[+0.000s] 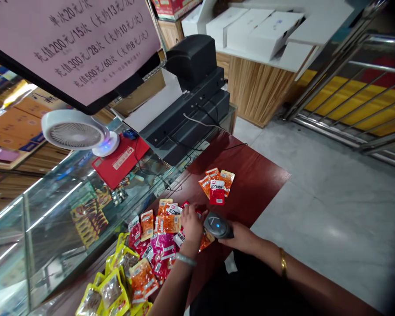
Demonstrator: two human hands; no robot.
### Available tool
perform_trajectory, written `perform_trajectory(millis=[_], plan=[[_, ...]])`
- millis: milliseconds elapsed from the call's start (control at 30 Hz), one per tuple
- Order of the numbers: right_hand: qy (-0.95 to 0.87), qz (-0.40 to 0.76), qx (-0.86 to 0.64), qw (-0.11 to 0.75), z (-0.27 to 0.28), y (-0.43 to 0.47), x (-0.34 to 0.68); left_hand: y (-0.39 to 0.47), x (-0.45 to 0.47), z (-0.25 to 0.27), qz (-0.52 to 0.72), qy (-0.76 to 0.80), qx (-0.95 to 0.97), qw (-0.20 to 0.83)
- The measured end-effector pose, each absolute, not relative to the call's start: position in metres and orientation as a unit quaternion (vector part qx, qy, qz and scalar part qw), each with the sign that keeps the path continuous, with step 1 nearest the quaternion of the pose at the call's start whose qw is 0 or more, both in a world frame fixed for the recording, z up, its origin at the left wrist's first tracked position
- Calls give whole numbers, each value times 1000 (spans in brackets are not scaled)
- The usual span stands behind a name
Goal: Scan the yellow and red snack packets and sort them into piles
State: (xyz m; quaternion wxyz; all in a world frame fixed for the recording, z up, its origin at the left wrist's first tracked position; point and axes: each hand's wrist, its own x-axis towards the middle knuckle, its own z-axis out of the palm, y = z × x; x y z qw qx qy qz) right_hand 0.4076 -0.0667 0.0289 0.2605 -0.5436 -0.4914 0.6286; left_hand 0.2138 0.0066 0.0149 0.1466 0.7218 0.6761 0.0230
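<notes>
My right hand [238, 237] is gripping a grey barcode scanner [217, 224]. My left hand [191, 221], which is bent, is at the pile of snack packets [164, 243], at nine o'clock from the scanner; I cannot tell if it grips one. On the dark red table [261, 173], four packets [217, 196] lie at twelve o'clock and yellow bags [112, 289] at eight.

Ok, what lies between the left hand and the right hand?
In the head view, the dark scanner lies there: the right hand grips it, its head near the left hand. Part of an orange packet shows below.
</notes>
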Motion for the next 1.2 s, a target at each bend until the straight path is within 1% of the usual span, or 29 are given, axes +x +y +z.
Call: perform_trajectory(millis=[67, 167, 267, 433, 567, 700, 833, 900, 1000, 1100, 1133, 1200], plan=[[-481, 626, -552, 268, 23, -71, 419, 24, 246, 5, 12, 659, 735, 158], [-462, 611, -587, 262, 16, -76, 436, 45, 285, -8, -14, 677, 721, 147], [-440, 594, -618, 268, 14, -78, 446, 57, 300, -11, -25, 688, 710, 147], [-436, 586, -622, 283, 9, -80, 453, 63, 285, -7, -39, 690, 687, 223], [-438, 592, -622, 265, 7, -82, 453, 61, 266, -8, -15, 702, 658, 273], [-448, 592, -624, 244, 12, -78, 448, 54, 256, -12, 2, 705, 650, 283], [-446, 588, -624, 255, 22, -72, 440, 48, 252, -13, 10, 708, 642, 294], [-448, 590, -620, 257, 24, -69, 435, 47, 244, -7, -6, 711, 633, 305], [-460, 617, -588, 250, 24, -67, 424, 45, 219, 12, -99, 698, 647, 290], [-477, 654, -532, 250, 24, -64, 409, 47, 193, 31, -192, 676, 676, 223], [-478, 660, -522, 251, 24, -63, 404, 49, 188, 35, -196, 675, 683, 199], [-478, 665, -516, 251, 25, -62, 398, 57, 191, 35, -165, 680, 694, 168]])
